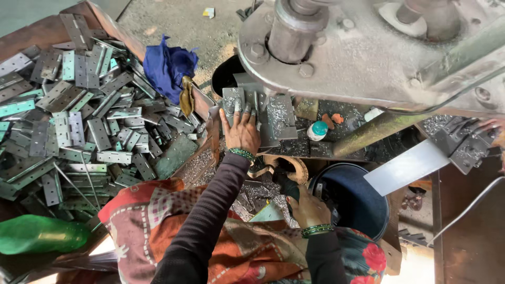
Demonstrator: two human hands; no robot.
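My left hand (240,131) lies flat, fingers spread, on a grey metal hinge plate (235,102) that rests on the bed of a press machine (368,47). More hinge plates (279,118) sit just to its right on the bed. My right hand (306,208) is lower down, near my lap, its fingers curled around a dark object at the rim of a dark blue bucket (357,200); what it grips I cannot make out. Both wrists wear green bangles.
A big pile of metal hinges (79,115) fills a wooden tray on the left, with a blue cloth (168,66) on its edge. A green bottle (37,234) lies bottom left. A small white bottle with a teal cap (317,130) stands on the bed. Another person's fingers (494,126) touch hinges at far right.
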